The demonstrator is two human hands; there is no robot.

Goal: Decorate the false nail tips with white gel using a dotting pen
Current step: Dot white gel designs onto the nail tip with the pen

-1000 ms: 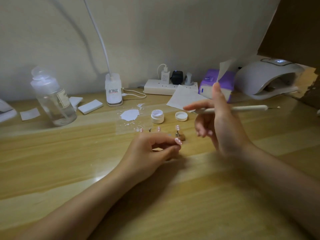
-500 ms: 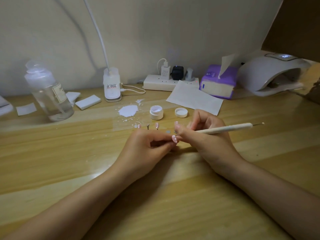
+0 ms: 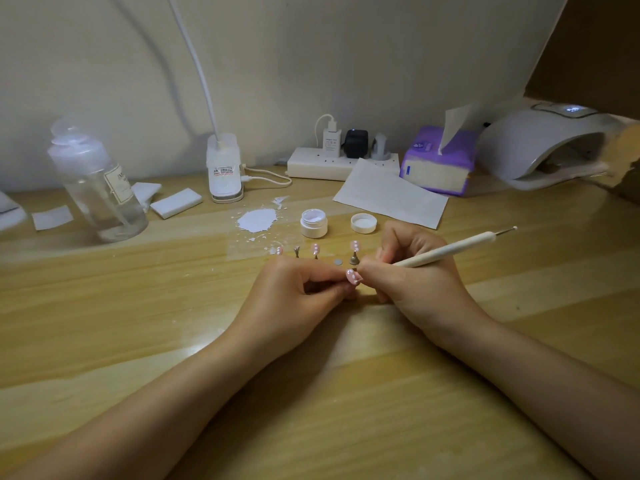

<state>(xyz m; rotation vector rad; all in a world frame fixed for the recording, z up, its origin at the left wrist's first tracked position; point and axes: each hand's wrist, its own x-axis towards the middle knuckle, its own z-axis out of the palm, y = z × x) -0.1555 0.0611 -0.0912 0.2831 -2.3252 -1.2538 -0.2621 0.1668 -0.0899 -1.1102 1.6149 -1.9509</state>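
Observation:
My left hand (image 3: 298, 292) pinches a small stand that carries a pink false nail tip (image 3: 353, 276) with white dots on it. My right hand (image 3: 412, 275) grips a cream dotting pen (image 3: 450, 250), whose working end is hidden at the tip while its far metal point sticks out up and to the right. Behind my hands, three more pink nail tips (image 3: 355, 247) stand on little holders in a row. An open white gel jar (image 3: 314, 222) and its lid (image 3: 363, 223) sit just beyond them.
White gel is smeared on a clear sheet (image 3: 257, 220). A clear bottle (image 3: 100, 188) stands left, a lamp base (image 3: 225, 171) and power strip (image 3: 332, 164) at the back, a paper sheet (image 3: 391, 195), purple tissue pack (image 3: 438, 164) and UV nail lamp (image 3: 550, 147) right.
My right hand has come down from in front of the tissue pack to the held nail tip, bringing the pen's end onto it. The left hand has stayed in place.

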